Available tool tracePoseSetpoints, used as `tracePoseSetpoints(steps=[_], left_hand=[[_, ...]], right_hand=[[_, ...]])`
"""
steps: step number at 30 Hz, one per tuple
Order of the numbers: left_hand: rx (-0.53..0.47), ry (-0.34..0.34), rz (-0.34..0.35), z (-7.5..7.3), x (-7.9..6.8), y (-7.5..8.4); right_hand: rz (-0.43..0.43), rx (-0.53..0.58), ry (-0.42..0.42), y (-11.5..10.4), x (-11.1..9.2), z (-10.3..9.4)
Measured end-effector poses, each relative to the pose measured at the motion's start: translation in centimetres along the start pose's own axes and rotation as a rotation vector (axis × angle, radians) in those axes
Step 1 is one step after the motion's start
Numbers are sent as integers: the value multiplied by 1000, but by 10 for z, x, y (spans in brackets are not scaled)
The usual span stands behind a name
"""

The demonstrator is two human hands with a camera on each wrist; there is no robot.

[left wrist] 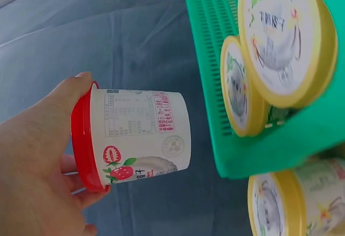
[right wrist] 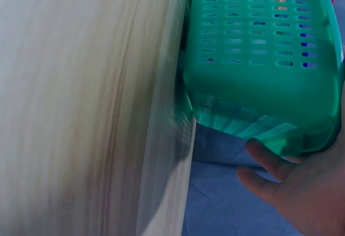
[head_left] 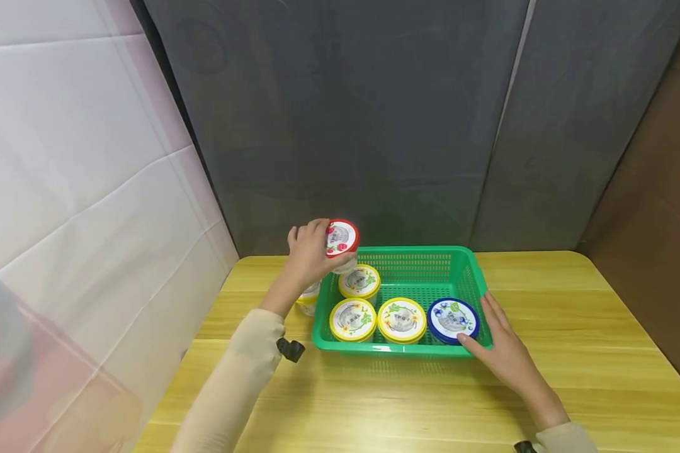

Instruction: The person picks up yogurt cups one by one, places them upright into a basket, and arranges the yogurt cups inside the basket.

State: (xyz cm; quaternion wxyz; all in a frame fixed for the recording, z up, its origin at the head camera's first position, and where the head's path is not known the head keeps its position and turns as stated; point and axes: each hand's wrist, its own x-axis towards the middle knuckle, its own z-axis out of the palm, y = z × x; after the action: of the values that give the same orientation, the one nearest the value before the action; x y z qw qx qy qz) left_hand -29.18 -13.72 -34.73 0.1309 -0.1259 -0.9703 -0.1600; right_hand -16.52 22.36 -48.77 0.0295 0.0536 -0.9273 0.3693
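My left hand (head_left: 308, 255) holds an ice-cream-style cup with a red lid (head_left: 342, 238), strawberries printed on its white side, above the back left corner of a green plastic basket (head_left: 396, 348). In the left wrist view, the fingers and thumb grip that cup (left wrist: 143, 136) round its red lid. Inside the basket stand several yellow-lidded cups (head_left: 402, 320) and a blue-lidded cup (head_left: 453, 319) at the front right. My right hand (head_left: 507, 352) lies against the basket's right side with fairly straight fingers; its thumb reaches over the front right corner beside the blue lid.
Another yellow-lidded cup (head_left: 308, 299) stands on the wooden table (head_left: 419, 402) just left of the basket, partly hidden by the left forearm. A dark grey panel (head_left: 345, 126) rises behind the table, a white printed sheet (head_left: 79, 157) on the left, a brown panel (head_left: 657, 220) on the right.
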Motion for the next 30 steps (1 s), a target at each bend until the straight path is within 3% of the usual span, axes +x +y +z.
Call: tracePoseSetpoints(steps=[30], left_hand=[[21, -30, 99, 31, 9, 50]], right_hand=[[16, -4, -14, -5, -3, -3]])
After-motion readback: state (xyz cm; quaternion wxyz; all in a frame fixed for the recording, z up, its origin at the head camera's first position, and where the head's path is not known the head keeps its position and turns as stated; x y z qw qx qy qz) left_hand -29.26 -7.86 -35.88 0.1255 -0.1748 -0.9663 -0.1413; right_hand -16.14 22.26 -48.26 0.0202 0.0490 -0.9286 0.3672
